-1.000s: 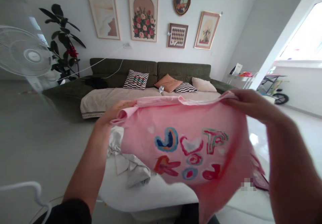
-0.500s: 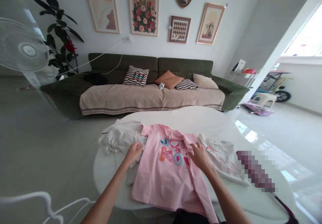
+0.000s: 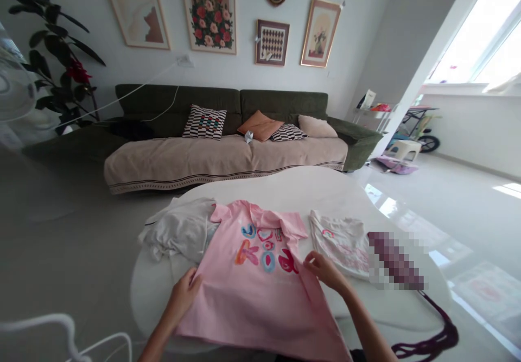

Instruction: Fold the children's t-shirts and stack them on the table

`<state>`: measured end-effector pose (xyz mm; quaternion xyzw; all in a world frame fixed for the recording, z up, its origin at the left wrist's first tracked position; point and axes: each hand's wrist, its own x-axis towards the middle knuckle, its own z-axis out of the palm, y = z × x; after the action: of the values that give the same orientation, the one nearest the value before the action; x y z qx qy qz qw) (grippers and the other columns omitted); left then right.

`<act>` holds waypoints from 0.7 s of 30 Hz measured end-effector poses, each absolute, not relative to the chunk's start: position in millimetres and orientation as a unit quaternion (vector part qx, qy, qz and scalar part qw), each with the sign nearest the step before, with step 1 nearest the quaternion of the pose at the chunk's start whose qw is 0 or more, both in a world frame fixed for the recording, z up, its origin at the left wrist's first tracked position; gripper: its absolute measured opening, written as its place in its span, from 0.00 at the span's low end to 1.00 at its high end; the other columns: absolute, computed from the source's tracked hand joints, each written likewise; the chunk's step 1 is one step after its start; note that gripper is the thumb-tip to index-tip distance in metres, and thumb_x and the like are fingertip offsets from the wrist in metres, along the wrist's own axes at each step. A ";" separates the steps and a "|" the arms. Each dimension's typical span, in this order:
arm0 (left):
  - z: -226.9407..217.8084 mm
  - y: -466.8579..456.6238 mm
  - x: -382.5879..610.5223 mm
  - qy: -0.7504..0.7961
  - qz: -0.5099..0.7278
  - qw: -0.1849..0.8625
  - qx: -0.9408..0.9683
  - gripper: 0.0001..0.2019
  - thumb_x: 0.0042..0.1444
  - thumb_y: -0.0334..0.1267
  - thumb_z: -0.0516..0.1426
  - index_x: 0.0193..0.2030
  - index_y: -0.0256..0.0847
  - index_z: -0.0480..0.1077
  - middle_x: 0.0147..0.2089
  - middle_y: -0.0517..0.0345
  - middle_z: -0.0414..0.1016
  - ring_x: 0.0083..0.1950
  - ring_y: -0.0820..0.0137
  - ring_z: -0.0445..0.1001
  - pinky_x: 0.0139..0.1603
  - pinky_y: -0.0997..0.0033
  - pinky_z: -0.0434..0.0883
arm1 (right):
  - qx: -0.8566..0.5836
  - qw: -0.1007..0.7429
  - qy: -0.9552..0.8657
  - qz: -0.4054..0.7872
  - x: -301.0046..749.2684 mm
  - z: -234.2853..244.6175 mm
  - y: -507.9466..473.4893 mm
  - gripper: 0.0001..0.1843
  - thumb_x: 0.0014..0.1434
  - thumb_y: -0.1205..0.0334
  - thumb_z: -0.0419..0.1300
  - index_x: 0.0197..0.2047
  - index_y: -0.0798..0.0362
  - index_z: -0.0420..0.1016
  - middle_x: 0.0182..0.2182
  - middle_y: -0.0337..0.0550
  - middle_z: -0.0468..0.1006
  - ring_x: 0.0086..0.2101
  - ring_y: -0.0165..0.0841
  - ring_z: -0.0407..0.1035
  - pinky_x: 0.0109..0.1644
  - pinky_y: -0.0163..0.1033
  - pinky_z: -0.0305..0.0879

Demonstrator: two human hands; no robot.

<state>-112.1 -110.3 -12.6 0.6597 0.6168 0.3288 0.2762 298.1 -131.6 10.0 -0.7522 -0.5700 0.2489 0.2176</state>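
Now we're pinching the pink shirt by its sides, left hand and right hand lower than a moment ago, so straightening seems underway.

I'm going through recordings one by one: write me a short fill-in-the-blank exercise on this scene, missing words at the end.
1. The left hand and the right hand are at opposite sides of a shirt whose main colour is ____.
2. Beneath the shirt is a white ____.
3. The backrest of the sofa is dark ____.
4. As seen here, the crumpled white cloth lies to the shirt's ____.

Missing words: pink; table; green; left.
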 end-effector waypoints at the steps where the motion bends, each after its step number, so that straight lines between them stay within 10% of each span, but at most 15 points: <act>1: -18.3 -111.8 -114.4 0.624 0.311 0.270 0.664 0.15 0.51 0.51 0.49 0.31 0.41 0.65 0.31 0.58 0.75 0.36 0.65 0.74 0.36 0.73 0.68 | -0.753 0.227 -0.563 0.254 302.5 10.4 -124.5 0.12 0.52 0.54 0.52 0.33 0.54 0.67 0.19 0.35 0.70 0.22 0.29 0.66 0.26 0.32 0.57; 11: -42.2 -129.4 -96.9 0.694 0.221 0.100 0.678 0.18 0.57 0.46 0.42 0.38 0.42 0.70 0.32 0.53 0.78 0.34 0.64 0.77 0.30 0.75 0.67 | -0.847 0.235 -0.442 0.179 302.5 4.3 -19.6 0.22 0.55 0.55 0.53 0.48 0.63 0.63 0.37 0.54 0.72 0.38 0.37 0.68 0.39 0.40 0.62; 21: -57.9 -120.4 -112.9 0.693 0.297 0.151 0.640 0.15 0.49 0.46 0.48 0.34 0.46 0.73 0.38 0.56 0.78 0.39 0.61 0.76 0.36 0.71 0.72 | -0.778 0.246 -0.563 0.127 305.0 38.6 24.3 0.07 0.53 0.65 0.54 0.34 0.56 0.72 0.32 0.39 0.71 0.32 0.27 0.65 0.35 0.30 0.58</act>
<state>-112.9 -120.4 -57.9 0.6396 0.6928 0.2969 0.1509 305.0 24.3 38.6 -0.7785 -0.5631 0.1273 0.2465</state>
